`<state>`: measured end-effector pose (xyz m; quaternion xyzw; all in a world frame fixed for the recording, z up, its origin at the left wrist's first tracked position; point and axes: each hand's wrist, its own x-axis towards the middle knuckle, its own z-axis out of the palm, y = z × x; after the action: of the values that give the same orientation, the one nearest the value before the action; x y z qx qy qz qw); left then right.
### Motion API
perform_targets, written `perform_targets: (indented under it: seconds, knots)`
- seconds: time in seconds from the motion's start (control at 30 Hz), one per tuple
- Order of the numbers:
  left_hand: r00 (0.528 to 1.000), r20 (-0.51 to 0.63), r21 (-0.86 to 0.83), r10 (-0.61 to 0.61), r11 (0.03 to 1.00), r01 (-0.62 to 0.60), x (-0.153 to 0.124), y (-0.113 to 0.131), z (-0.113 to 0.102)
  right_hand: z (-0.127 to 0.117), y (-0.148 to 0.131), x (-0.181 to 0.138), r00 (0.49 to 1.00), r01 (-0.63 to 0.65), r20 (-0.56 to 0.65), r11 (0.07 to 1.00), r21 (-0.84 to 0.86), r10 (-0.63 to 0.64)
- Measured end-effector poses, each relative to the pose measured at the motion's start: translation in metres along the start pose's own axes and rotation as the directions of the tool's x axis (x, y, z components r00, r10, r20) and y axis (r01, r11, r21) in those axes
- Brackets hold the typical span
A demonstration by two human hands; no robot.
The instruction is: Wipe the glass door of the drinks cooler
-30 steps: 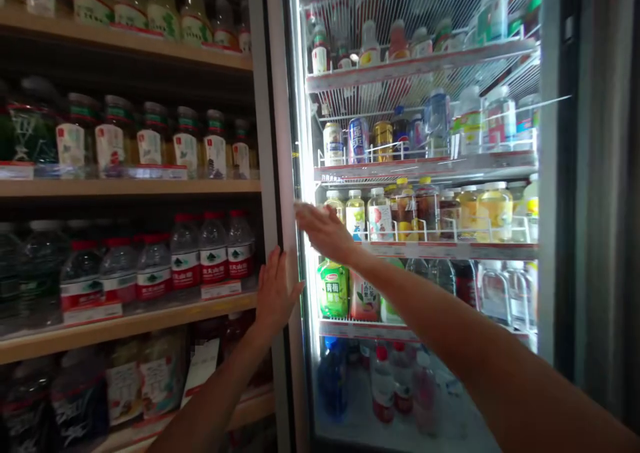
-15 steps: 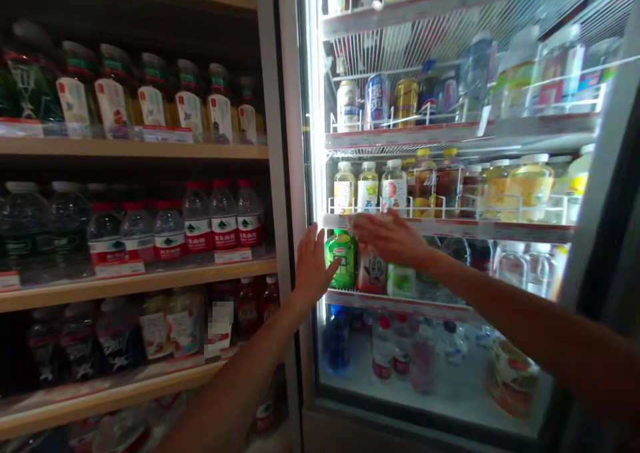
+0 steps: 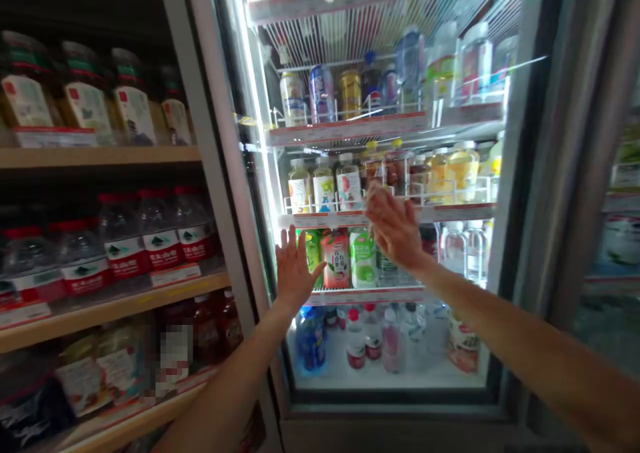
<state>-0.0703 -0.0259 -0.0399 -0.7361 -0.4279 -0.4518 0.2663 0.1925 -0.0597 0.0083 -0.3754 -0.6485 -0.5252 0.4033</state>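
Observation:
My left hand [image 3: 295,269] is raised at the left side of a lit drinks fridge, its fingers spread and nothing in them. Behind it, partly covered, stands a green bottle [image 3: 313,249]. My right hand [image 3: 395,226] is stretched out in front of the middle shelf's edge strip [image 3: 333,220], holding nothing I can see; its fingertips are a little blurred. Between the hands, a red-labelled bottle [image 3: 336,261] and a white-and-green bottle [image 3: 363,259] stand upright on the shelf below. Whether either hand touches the fridge or glass I cannot tell.
On the left, a wooden shelf unit [image 3: 125,299] carries red-capped water bottles [image 3: 120,236] and other drinks. Inside the fridge are cans [image 3: 321,93], juice bottles [image 3: 463,169] and, at the bottom, a blue bottle [image 3: 311,338]. Another glass-fronted section [image 3: 620,253] lies at the right.
The view has turned right, so the fridge sits further left in it. My left hand's fingers are more spread. My right hand has moved right along the shelf, uncovering the bottles below.

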Motion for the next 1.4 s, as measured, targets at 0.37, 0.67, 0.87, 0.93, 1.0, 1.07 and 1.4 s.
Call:
perform_targets:
  seconds: [0.37,0.67,0.87,0.93,1.0,1.07,1.4]
  knots:
    - [0.996,-0.082,-0.009,0.023,1.0,-0.023,0.007,-0.004,-0.003,-0.026,0.055,-0.034,0.984,-0.171,0.053,0.985,-0.017,0.172]
    - [0.985,-0.172,-0.003,-0.017,1.0,0.017,0.137,0.007,-0.048,-0.026,0.11,0.062,0.928,-0.348,-0.192,0.927,-0.139,0.32]
    - [0.986,-0.165,0.037,0.016,0.999,-0.01,0.154,0.006,-0.051,-0.023,0.112,0.096,0.811,-0.522,-0.35,0.85,-0.069,0.469]
    - [0.984,-0.178,0.05,0.022,0.999,-0.013,0.152,0.004,-0.051,-0.021,0.113,0.103,0.82,-0.495,-0.355,0.868,-0.045,0.449]
    - [0.98,-0.195,0.069,0.036,0.997,-0.023,0.154,0.002,-0.053,-0.017,0.107,0.11,0.951,-0.251,-0.202,0.966,-0.063,0.233]
    - [0.976,-0.215,0.087,0.041,0.996,-0.023,0.159,-0.001,-0.058,-0.01,0.096,0.118,0.974,-0.167,-0.16,0.985,-0.045,0.158]
    - [0.979,-0.177,0.152,0.096,0.986,-0.069,0.158,-0.03,-0.074,0.025,0.0,0.17,0.997,0.049,-0.057,0.997,0.055,-0.046]
